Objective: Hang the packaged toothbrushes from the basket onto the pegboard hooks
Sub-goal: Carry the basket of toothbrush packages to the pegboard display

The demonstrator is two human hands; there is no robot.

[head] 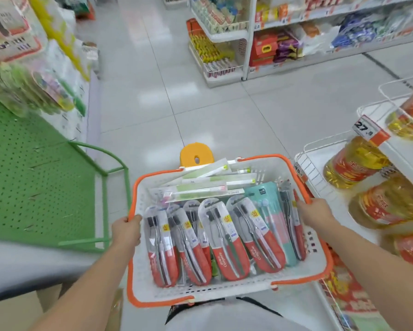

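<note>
Both hands grip the basket point(231, 292) by its orange rim: left hand point(126, 231) curled round the left edge, right hand point(316, 215) round the right edge. Packaged toothbrushes point(224, 240) lie inside the basket. Left of the basket stands a green pegboard point(33, 182); right of it, oil bottles point(353, 163) on shelves.

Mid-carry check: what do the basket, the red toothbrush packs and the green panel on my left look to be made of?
Basket: likely rigid moulded plastic, matte white perforated walls with an orange rim that the left hand and right hand grip.
Red toothbrush packs: apparently clear glossy blister plastic over printed card, showing glare.
Green panel: probably painted metal pegboard, with regular holes and a tubular frame.
</note>
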